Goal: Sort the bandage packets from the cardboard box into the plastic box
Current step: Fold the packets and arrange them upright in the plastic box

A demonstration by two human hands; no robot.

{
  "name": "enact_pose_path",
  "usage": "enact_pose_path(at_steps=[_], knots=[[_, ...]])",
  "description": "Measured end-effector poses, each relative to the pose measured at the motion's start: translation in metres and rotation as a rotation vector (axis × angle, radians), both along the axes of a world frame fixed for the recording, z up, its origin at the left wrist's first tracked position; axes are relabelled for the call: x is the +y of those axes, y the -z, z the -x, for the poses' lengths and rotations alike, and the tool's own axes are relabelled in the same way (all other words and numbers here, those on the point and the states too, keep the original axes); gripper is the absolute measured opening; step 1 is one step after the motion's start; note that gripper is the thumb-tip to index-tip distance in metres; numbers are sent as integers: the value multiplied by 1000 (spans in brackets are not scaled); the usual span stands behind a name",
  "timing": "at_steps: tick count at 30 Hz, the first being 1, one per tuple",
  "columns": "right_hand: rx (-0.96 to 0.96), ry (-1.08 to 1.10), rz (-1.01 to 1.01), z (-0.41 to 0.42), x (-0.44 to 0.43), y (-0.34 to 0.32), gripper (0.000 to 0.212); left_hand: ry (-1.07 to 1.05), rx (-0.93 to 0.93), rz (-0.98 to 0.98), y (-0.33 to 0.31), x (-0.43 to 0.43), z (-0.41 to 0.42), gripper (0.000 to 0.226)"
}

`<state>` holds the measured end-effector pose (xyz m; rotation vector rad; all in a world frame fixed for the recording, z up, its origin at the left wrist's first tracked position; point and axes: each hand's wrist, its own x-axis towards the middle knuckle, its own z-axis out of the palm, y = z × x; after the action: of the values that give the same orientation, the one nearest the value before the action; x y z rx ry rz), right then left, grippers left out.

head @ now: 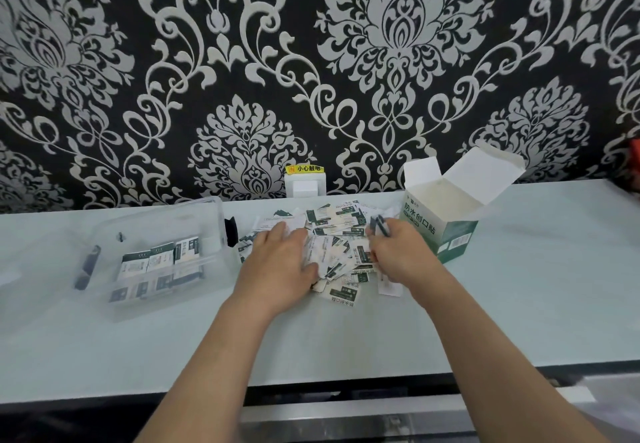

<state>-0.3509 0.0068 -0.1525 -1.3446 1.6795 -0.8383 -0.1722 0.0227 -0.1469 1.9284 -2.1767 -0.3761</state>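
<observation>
Mostly loose, bandage packets (341, 235) lie heaped on table (519, 287) between clear plastic box (215, 223) at left, a few packets already inside, and open cardboard box (446, 224); left hand (277, 264) flat, fingers spread on heap, right hand (398, 254) pinching packets at heap's right edge.

The left hand (277, 264) and right hand (403, 255) were bare. Both forearms were bare along their full visible length, from wrist to the frame's lower edge.

heaped bandage packets (334, 255), open upright cardboard box (446, 216), part-filled plastic box (145, 311)
</observation>
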Motion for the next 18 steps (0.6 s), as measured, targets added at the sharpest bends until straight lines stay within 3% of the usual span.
enact_pose_path(at_steps=[3,7,14,18], knots=[[205,-50,-11,-2,0,8,20,-15,-67,-22,3,1,3,58],[332,-85,-27,-5,0,7,9,67,-160,27,7,0,13,47],[355,-84,-42,-3,2,4,17,166,-116,136,4,1,2,18],[340,-89,-11,-3,1,4,24,153,11,231,-3,5,-7,22]])
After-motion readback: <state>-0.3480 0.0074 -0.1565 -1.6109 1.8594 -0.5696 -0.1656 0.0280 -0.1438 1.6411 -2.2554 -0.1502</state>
